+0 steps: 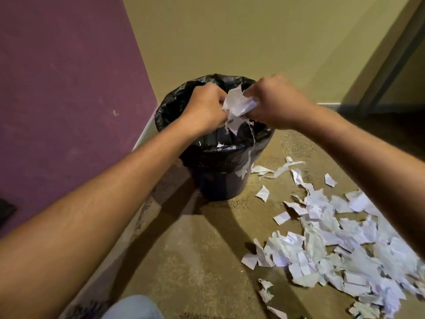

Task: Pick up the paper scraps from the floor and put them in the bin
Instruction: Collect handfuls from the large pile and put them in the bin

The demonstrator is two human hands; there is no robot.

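Your left hand (207, 107) and right hand (273, 104) clutch a wad of paper scraps (238, 104) together over the bin (213, 143). Light and floppy, they'll flutter; gather handfuls from the big pile (340, 245) right of the bin.

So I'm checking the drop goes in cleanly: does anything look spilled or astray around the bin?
Yes. A paper strip hangs outside over the bin rim on the right. Both hands grip a wad of scraps above the opening, and a big pile covers the floor.
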